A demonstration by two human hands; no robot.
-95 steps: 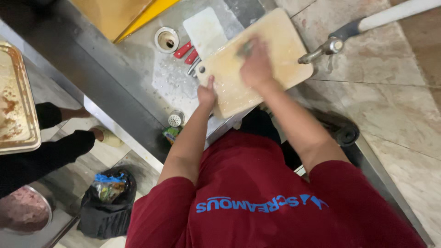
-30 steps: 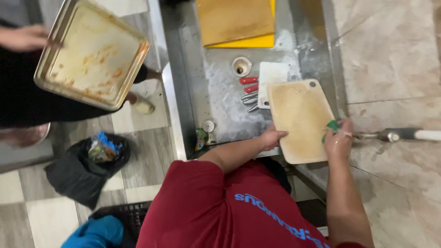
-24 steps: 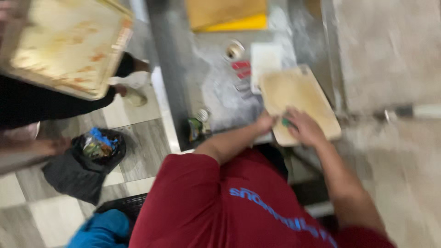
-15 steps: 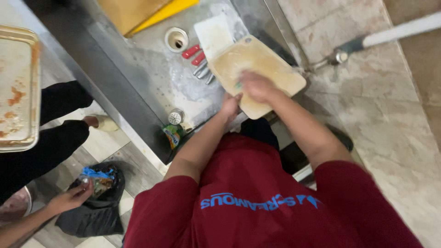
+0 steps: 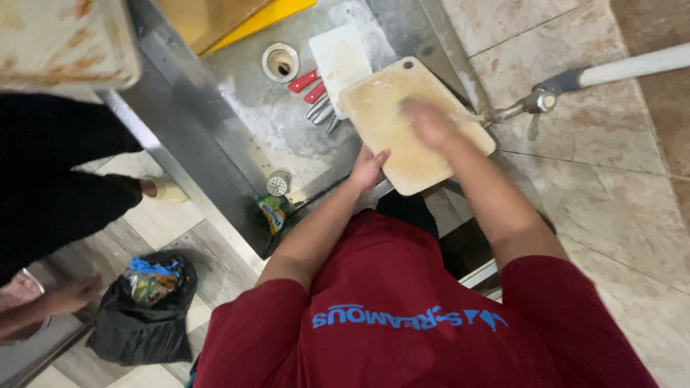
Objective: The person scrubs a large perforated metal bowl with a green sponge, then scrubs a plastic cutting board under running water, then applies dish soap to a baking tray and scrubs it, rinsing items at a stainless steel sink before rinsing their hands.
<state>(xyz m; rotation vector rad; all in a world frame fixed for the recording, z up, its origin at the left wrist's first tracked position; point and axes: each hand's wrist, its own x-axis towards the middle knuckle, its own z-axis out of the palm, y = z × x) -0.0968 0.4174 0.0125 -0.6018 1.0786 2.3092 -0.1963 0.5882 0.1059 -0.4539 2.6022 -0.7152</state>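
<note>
Stainless steel sink, wet and scuffed, lay beneath you. Your left hand curled its fingers around the near rim of a pale, stained rectangular cutting board with rounded corners, tilted over the sink's edge. Your right hand pressed on the board's face, blurred; I couldn't tell how its fingers sat. Beyond lay red-handled knives, a smaller white board, a round drain, and a metal tap against marble-like tiles.

Steel sink, beige cutting board, white board, perhaps red-handled knives
</note>
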